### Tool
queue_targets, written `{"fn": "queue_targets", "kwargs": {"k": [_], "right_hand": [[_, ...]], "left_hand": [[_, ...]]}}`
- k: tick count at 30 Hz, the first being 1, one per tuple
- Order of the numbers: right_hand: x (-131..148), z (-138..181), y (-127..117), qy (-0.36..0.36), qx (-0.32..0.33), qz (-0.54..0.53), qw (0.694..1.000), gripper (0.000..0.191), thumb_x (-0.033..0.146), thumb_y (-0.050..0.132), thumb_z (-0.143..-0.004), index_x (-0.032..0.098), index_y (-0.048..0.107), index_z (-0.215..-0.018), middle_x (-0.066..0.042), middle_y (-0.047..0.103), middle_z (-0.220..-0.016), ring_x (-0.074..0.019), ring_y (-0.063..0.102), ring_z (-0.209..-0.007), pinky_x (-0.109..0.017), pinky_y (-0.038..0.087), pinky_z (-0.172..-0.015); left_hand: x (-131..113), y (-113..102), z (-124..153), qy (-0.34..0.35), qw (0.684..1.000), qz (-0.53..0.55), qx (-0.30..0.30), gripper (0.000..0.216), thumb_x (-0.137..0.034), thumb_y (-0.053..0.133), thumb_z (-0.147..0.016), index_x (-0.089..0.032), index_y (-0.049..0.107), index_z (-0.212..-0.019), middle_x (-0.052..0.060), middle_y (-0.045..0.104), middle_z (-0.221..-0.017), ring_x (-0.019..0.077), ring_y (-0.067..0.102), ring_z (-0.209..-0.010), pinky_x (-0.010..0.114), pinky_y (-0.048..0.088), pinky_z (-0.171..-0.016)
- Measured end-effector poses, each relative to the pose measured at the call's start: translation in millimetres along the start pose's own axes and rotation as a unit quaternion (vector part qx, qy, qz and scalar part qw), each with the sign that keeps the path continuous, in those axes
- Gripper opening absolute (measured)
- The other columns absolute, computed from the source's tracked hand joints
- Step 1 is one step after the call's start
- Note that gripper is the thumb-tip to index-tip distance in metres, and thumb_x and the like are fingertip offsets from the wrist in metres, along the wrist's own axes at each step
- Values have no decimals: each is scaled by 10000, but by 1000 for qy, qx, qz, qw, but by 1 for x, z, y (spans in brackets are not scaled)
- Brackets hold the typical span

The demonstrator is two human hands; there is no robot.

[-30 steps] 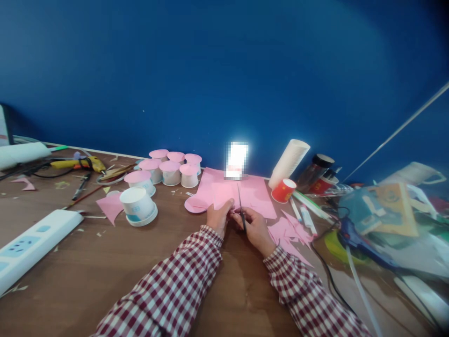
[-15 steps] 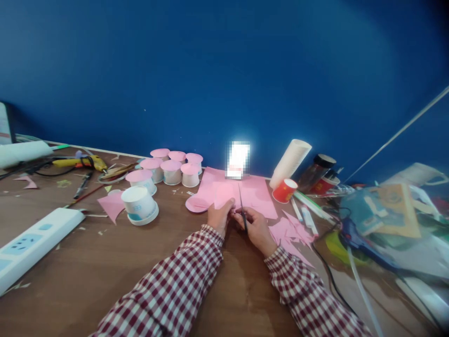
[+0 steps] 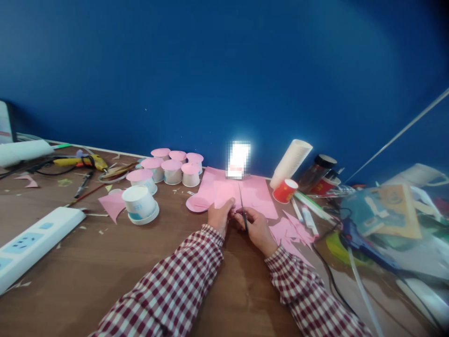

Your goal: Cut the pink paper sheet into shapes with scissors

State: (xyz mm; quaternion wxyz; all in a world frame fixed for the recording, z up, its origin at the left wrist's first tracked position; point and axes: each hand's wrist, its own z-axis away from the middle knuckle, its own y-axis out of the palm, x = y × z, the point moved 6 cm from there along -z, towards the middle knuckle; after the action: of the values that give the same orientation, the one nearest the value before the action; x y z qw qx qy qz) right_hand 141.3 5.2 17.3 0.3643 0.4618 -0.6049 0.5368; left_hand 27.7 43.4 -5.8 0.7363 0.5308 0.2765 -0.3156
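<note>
My left hand [image 3: 219, 216] pinches the near edge of a pink paper sheet [image 3: 224, 193] that lies over more pink sheets [image 3: 256, 194] on the wooden table [image 3: 105, 271]. My right hand [image 3: 257, 228] grips a pair of scissors [image 3: 242, 206], whose blades point away from me into the pink paper. Both hands touch each other near the paper's front edge. A pink paper disc [image 3: 194, 204] lies just left of my left hand.
Several upturned white cups with pink tops [image 3: 171, 171] stand at the back left, one white cup [image 3: 139, 203] nearer. A power strip [image 3: 31, 238] lies left. Pink scraps [image 3: 291, 231], a red cup [image 3: 285, 190], a cup stack [image 3: 290, 161], pens and a blue glue gun [image 3: 354, 236] crowd the right.
Almost nothing has changed; the hands and scissors stay at the same spot on the pink paper, and the view has shifted very slightly.
</note>
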Motion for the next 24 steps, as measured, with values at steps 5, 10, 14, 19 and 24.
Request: {"fn": "queue_targets", "kwargs": {"k": [5, 10, 14, 19, 24], "right_hand": [[1, 0, -1, -5, -6, 14, 1000, 210, 322, 612, -785, 158, 648, -910, 22, 517, -595, -114, 473, -537, -214, 409, -500], [0, -1, -1, -2, -4, 3, 1000, 234, 317, 613, -780, 154, 650, -944, 18, 533, -607, -119, 485, -541, -218, 418, -504], [1, 0, 0, -2, -2, 2, 1000, 225, 326, 608, -787, 160, 652, -933, 17, 542, -604, -122, 491, -540, -219, 420, -507], [3, 0, 0, -4, -3, 7, 1000, 233, 341, 604, -787, 163, 659, -927, 13, 552, -615, -122, 485, -539, -220, 415, -507], [4, 1, 0, -4, -2, -2, 1000, 244, 344, 605, -785, 151, 662, -924, 17, 536, -594, -119, 479, -535, -216, 409, -502]], "left_hand": [[0, -1, -1, 2, 1000, -2, -5, 271, -244, 770, -515, -96, 593, -657, -7, 572, -524, 70, 496, -459, 191, 384, -428], [-1, -1, 0, 1, 1000, -7, -8, 271, -249, 767, -519, -94, 595, -660, -2, 577, -527, 68, 491, -448, 194, 385, -427], [0, -1, 0, -2, 1000, -10, -12, 257, -242, 758, -530, -94, 595, -662, -5, 575, -520, 65, 485, -438, 192, 383, -425], [0, 0, 0, -3, 1000, -6, -6, 246, -235, 754, -535, -97, 592, -658, -7, 576, -518, 64, 486, -438, 189, 379, -423], [2, 0, -1, -3, 1000, -3, 1, 250, -244, 759, -531, -103, 593, -654, -2, 582, -518, 71, 491, -438, 194, 378, -419]]}}
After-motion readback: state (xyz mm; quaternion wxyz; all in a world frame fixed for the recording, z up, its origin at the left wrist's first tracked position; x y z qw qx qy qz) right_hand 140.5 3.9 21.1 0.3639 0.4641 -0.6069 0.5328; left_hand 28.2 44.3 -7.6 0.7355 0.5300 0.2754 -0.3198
